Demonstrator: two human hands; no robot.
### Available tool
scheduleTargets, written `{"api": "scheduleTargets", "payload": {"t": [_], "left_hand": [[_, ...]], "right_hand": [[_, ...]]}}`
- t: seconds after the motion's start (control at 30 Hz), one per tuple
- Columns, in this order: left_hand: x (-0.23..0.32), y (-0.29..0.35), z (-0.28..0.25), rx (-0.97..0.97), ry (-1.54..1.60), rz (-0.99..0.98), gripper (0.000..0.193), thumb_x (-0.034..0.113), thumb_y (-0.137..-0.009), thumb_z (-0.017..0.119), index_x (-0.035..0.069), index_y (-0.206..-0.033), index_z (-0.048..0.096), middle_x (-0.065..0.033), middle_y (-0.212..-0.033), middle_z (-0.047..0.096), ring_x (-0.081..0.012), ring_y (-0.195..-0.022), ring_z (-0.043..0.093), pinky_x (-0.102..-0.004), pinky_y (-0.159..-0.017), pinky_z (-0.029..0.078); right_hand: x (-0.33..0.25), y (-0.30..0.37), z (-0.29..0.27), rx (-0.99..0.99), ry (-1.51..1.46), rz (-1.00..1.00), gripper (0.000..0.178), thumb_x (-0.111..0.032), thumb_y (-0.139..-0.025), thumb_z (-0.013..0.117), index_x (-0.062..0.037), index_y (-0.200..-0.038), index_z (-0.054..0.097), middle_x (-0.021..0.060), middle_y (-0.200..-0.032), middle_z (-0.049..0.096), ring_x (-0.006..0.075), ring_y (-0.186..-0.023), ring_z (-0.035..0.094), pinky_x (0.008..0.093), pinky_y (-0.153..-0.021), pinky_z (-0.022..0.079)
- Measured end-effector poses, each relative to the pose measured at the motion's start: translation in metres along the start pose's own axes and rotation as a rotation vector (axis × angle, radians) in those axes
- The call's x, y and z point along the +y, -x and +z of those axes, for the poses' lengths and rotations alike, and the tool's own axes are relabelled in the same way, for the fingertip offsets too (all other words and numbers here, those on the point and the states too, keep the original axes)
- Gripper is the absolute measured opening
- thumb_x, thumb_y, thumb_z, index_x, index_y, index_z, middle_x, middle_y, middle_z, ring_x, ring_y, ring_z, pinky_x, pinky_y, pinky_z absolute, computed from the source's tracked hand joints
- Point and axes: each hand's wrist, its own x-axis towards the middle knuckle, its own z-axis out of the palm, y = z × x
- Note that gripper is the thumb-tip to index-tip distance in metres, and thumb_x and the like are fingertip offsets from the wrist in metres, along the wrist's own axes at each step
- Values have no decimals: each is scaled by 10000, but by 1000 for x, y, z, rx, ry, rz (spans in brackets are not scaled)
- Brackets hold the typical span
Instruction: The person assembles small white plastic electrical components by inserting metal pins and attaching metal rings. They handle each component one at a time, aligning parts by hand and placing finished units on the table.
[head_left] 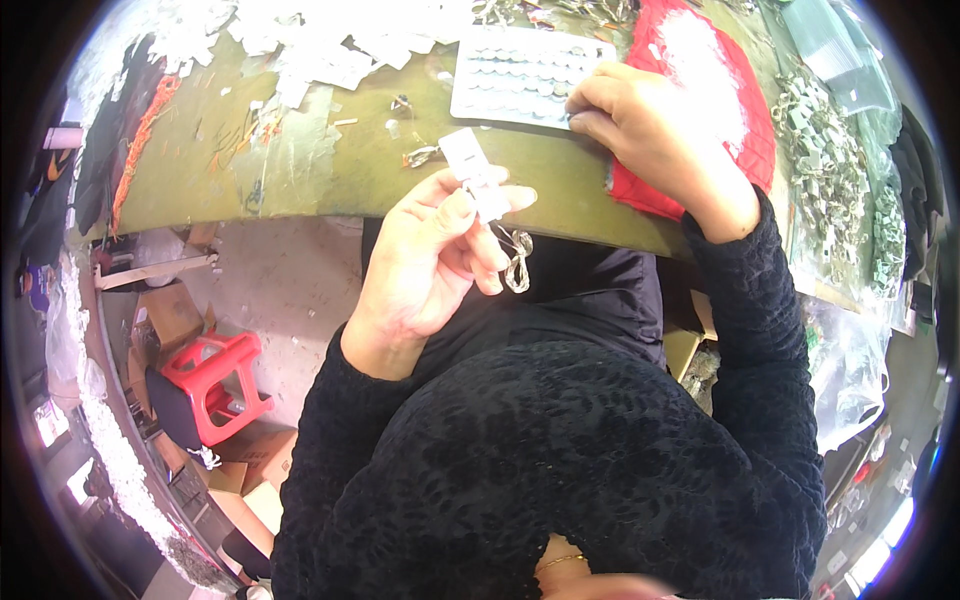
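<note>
The left hand [430, 265] pinches a small white card [475, 175] with a clear wire loop [517, 262] dangling, just above the table edge [300, 190]. The right hand [640, 125] picks with fingertips at the white tray [520, 75]; best to keep the card steady and tilted toward it.

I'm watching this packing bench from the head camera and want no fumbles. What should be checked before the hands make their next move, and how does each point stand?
1. Left hand has a firm pinch on the small white card: ok, thumb and fingers close on it.
2. Clear little bag hangs free below that hand: ok.
3. Right hand has reached the white tray: ok, fingertips at its right edge.
4. Right hand already holds a piece: cannot tell, fingertips curled under.
5. Tray lies flat on the green table: ok.
6. Red basket clear of the wrist: not ok, the hand lies over it.
</note>
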Motion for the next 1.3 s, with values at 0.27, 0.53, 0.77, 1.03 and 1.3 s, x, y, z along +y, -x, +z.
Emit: {"api": "scheduleTargets", "payload": {"t": [0.27, 0.53, 0.77, 1.03, 1.3], "left_hand": [[-4, 2, 4, 80, 60, -29, 299, 127, -976, 602, -54, -1212, 572, -230, -1043, 686, -158, -600, 660, -295, -517, 579], [-12, 12, 13, 28, 32, 20, 239, 112, -982, 583, -59, -1148, 594, -152, -840, 684, -183, -580, 662, -308, -520, 582], [-19, 20, 16, -5, 30, -8, 214, 94, -978, 582, -54, -1131, 597, -175, -871, 678, -198, -603, 669, -310, -516, 579], [-26, 24, 10, 36, -61, -17, 271, 151, -945, 647, -28, -1142, 594, -157, -893, 681, -182, -596, 650, -282, -473, 539], [-16, 16, 5, -28, 0, -48, 227, 96, -933, 650, -40, -1109, 604, -214, -946, 687, -211, -591, 657, -305, -490, 551]], "right_hand": [[-45, 8, -18, 107, -342, -50, 169, -1, -812, 710, -13, -970, 651, 85, -857, 608, 200, -753, 614, 292, -653, 485], [-83, 15, -4, 189, -416, -263, 248, 17, -761, 764, -9, -992, 676, 89, -886, 623, 242, -753, 659, 309, -623, 534], [-81, 26, -9, 125, -664, -65, 154, 34, -837, 721, -12, -976, 676, 52, -840, 642, 119, -751, 640, 237, -671, 502], [-84, 29, -8, -190, -1158, 293, 121, -71, -889, 689, 12, -971, 659, 69, -854, 673, 142, -805, 642, 286, -741, 522], [-62, 12, -5, -237, -1008, 409, 254, -241, -867, 737, -15, -958, 662, 70, -807, 666, 138, -773, 620, 301, -717, 506]]}}
